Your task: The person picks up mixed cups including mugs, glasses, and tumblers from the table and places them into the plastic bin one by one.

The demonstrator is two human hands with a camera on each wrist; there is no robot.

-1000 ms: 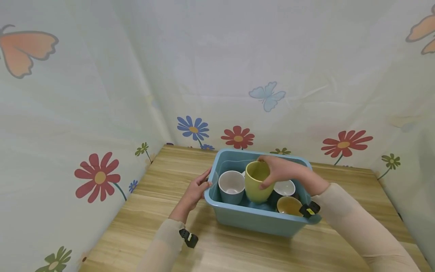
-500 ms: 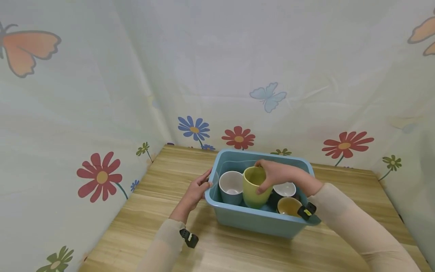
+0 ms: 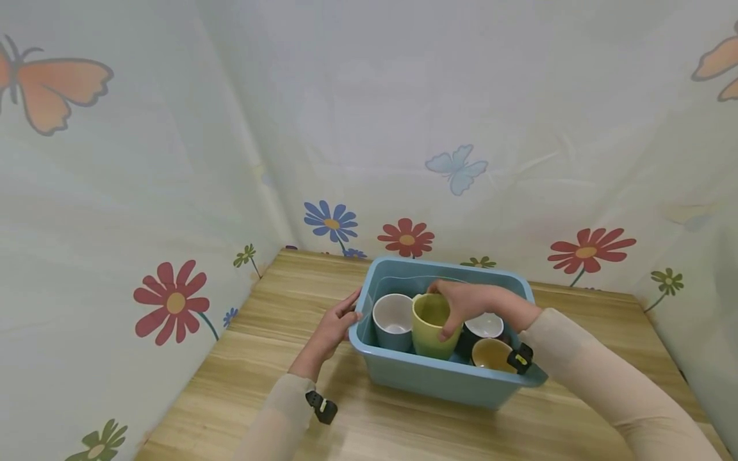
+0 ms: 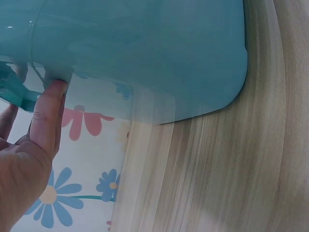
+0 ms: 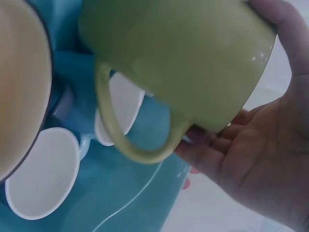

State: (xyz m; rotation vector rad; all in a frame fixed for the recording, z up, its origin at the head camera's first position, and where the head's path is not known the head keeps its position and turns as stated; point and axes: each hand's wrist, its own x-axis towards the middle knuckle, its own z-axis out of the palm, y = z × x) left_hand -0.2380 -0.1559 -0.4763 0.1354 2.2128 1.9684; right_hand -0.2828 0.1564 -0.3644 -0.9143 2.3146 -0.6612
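Note:
My right hand (image 3: 471,301) grips a yellow-green mug (image 3: 429,336) by its rim, thumb on the near side and fingers toward the far side. The mug is inside a blue plastic tub (image 3: 432,379); whether its base touches the floor is hidden. In the right wrist view the mug's looped handle (image 5: 145,155) points away from the palm. My left hand (image 3: 332,328) holds the tub's left rim, and in the left wrist view its fingers (image 4: 46,116) touch the tub's outer wall. Just left of the held mug stands a blue-grey mug (image 3: 394,339) with a white inside.
Right of the held mug are a dark mug with a white inside (image 3: 485,326) and a cup with a tan inside (image 3: 490,353). The tub stands on a wood-grain table (image 3: 277,307). A flower-printed sheet (image 3: 369,160) hangs behind.
The right hand has lowered the yellow-green mug deeper into the tub and shifted it slightly left, beside the blue-grey mug. My left hand stays on the tub's rim.

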